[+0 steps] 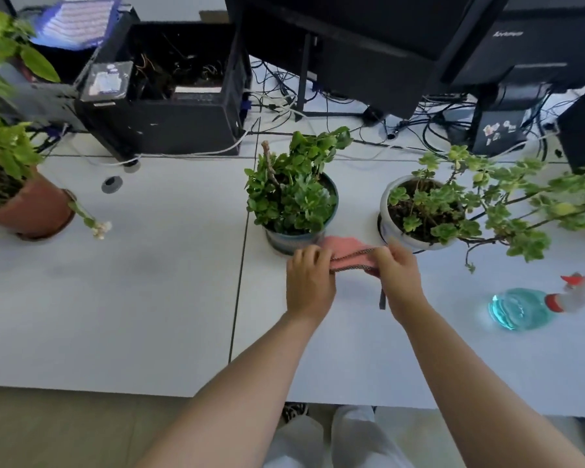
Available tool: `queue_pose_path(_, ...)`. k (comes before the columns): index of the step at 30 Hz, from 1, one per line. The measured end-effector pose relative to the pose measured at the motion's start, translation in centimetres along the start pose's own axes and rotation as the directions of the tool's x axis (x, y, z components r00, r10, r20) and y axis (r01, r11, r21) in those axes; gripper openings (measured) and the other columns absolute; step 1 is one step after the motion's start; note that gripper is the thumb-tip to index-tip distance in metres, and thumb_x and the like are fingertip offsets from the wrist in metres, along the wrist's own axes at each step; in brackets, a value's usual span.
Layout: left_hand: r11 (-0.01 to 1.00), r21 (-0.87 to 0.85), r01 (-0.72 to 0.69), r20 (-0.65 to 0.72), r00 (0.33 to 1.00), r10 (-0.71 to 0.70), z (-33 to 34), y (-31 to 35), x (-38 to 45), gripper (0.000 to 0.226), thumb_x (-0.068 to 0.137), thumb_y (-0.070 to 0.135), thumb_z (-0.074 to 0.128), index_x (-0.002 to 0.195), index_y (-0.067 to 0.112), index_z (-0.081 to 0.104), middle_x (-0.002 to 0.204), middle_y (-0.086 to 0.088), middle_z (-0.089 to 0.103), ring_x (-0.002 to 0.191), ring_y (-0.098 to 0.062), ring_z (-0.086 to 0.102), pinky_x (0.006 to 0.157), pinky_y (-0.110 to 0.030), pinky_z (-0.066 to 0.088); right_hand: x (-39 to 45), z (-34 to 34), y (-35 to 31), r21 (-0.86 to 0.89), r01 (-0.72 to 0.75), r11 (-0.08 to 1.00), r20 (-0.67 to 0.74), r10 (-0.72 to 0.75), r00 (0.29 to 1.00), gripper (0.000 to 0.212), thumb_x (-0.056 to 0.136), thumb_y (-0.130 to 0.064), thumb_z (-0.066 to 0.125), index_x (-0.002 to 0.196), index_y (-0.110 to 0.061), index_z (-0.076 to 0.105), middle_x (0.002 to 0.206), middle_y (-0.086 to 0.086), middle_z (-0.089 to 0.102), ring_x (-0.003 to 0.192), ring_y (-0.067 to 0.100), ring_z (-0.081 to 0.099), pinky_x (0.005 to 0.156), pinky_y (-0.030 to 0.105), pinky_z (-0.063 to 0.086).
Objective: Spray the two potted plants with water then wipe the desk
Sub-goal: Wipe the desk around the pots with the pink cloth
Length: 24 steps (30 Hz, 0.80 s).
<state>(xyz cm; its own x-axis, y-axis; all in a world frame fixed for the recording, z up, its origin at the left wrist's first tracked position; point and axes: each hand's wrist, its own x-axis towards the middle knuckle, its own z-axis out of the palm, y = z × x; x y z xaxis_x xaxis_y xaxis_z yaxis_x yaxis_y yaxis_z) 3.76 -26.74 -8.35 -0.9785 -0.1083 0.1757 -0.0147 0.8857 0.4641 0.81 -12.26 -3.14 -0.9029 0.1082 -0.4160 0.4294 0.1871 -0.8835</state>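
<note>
A pink cloth (347, 253) with a dark edge is stretched between my left hand (309, 282) and my right hand (401, 282), just above the white desk (149, 298). Both hands grip it, right in front of the two potted plants. The leafy plant in the blue-green pot (294, 194) stands behind my left hand. The trailing plant in the white pot (419, 211) stands behind my right hand. A spray bottle (534, 307) with blue water and a red-and-white nozzle lies on its side at the right.
A third plant in a terracotta pot (31, 211) stands at the left edge. Open computer cases (169, 96), monitors (368, 45) and tangled cables (419, 123) fill the back of the desk. A seam (238, 282) runs front to back.
</note>
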Motion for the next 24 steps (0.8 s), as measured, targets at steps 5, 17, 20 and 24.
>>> queue_pose_path(5,0.997,-0.068,-0.041,0.457,0.887,0.067,4.1,-1.5,-4.0,0.041,0.083,0.016,0.056,0.123,0.018,0.063,0.122,-0.005,0.062,0.106,-0.032,0.06,0.085,-0.038,0.051,0.1,-2.2,7.9,-0.562,-0.176,0.809,-0.118,0.132,0.984,0.033,0.089,-0.028,0.046,0.082,0.001,0.059,0.086,0.019,0.061,0.079,0.037,0.057,0.07,0.048,0.055)
queue_pose_path(17,0.734,-0.314,0.602,0.139,0.794,-0.592,3.8,-6.6,0.8,0.103,0.076,0.044,0.078,0.155,0.017,0.017,0.158,-0.005,0.031,0.143,-0.022,0.033,0.115,-0.037,0.034,4.5,4.3,14.8,-0.714,0.66,0.233,0.656,-0.107,0.747,0.055,0.101,-0.039,0.029,0.155,-0.03,0.025,0.164,0.002,0.015,0.15,0.036,0.008,0.119,0.044,-0.002)
queue_pose_path(20,0.689,-0.495,0.53,0.084,0.818,-0.568,5.1,-6.8,3.3,0.11,0.064,0.048,0.085,0.151,0.018,0.025,0.151,-0.003,0.04,0.138,-0.018,0.041,0.115,-0.035,0.035,5.1,4.0,15.1,-0.821,0.444,0.359,0.428,-0.128,0.895,0.057,0.102,-0.047,0.011,0.157,-0.035,-0.002,0.163,-0.001,-0.019,0.148,0.026,-0.025,0.122,0.042,-0.012)
queue_pose_path(24,0.637,-0.546,0.545,0.026,0.771,-0.637,6.5,-6.7,4.0,0.104,0.06,0.052,0.083,0.143,0.011,0.036,0.139,-0.005,0.049,0.13,-0.023,0.049,0.109,-0.04,0.043,6.9,4.0,13.6,-0.847,0.146,0.512,0.141,-0.048,0.989,0.057,0.102,-0.051,0.006,0.154,-0.035,-0.011,0.162,-0.001,-0.025,0.148,0.025,-0.028,0.122,0.044,-0.012)
